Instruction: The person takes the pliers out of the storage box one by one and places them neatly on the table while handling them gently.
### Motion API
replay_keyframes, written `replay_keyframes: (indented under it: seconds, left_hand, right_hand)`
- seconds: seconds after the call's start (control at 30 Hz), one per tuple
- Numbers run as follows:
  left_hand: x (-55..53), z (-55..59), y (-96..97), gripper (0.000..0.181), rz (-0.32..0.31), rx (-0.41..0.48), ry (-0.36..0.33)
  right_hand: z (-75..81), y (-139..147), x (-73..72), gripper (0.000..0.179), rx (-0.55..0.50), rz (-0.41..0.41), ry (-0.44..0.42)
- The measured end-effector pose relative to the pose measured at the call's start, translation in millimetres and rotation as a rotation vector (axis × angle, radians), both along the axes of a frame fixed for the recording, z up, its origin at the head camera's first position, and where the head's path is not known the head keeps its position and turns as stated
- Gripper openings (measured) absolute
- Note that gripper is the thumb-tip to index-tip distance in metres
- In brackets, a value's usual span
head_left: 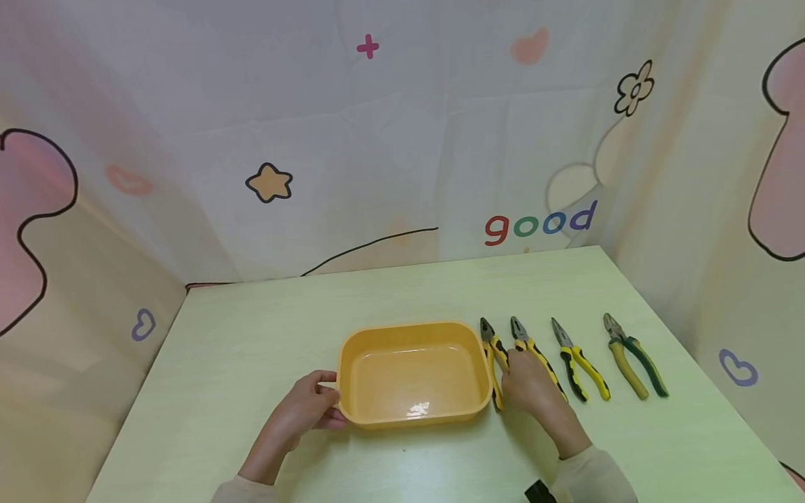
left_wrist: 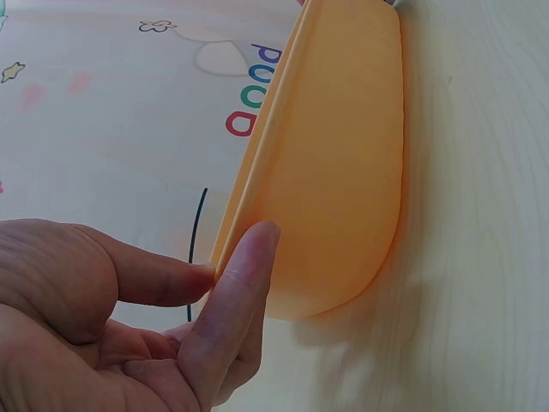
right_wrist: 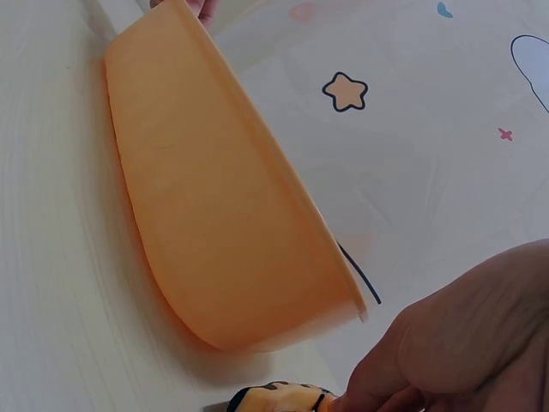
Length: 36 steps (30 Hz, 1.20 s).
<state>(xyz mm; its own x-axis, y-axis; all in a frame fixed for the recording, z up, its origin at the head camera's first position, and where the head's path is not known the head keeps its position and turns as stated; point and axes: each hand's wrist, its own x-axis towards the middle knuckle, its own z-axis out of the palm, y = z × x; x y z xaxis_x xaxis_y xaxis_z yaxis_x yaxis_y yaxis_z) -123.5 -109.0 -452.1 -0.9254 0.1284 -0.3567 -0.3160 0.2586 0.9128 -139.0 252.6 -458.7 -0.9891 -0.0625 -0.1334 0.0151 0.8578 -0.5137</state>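
A yellow rectangular basin (head_left: pixel 409 377) sits on the table. My left hand (head_left: pixel 311 402) pinches its left rim, the thumb and fingers on either side of the edge in the left wrist view. By the basin's right end lie black-and-yellow pliers (head_left: pixel 488 335). The right hand (head_left: pixel 528 381) is down on them with curled fingers at a handle (right_wrist: pixel 287 397); its fingertips are partly hidden. Under and beside that hand lies a second pair of black-and-yellow pliers (head_left: pixel 519 332), one handle partly covered.
Farther right lie needle-nose pliers (head_left: pixel 566 349) with yellow-and-black handles, then green-handled diagonal cutters (head_left: pixel 619 342). A printed curtain (head_left: pixel 402 154) rises behind the pale green table (head_left: pixel 264 314). A small black object (head_left: pixel 539 491) shows beside the right sleeve.
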Motion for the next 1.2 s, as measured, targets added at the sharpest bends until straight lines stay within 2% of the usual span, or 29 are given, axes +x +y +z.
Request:
replay_keyframes:
  seconds: [0.13, 0.37, 0.5, 0.8, 1.2]
  left_hand:
    - [-0.2, -0.5, 0.2, 0.041, 0.003, 0.001, -0.001]
    - [-0.9, -1.7, 0.0, 0.042, 0.001, 0.007, 0.000]
    - [-1.0, -2.1, -0.1, 0.042, 0.000, 0.013, 0.001]
    - [-0.4, -0.8, -1.2, 0.043, -0.015, 0.026, 0.003]
    - [-0.6, -1.4, -0.7, 0.043, -0.015, 0.022, 0.001]
  right_hand:
    - [-0.9, 0, 0.7, 0.012, -0.004, -0.003, 0.003]
    - [-2.6, -1, 2.5, 0.007, -0.001, 0.005, 0.059]
    - [-3.7, -2, 2.0, 0.007, -0.005, -0.006, 0.040]
    - [-7.0, -5, 0.0, 0.013, 0.082, 0.018, 0.054]
    - [-14.5, -9, -2.1, 0.016, 0.142, 0.052, 0.166]
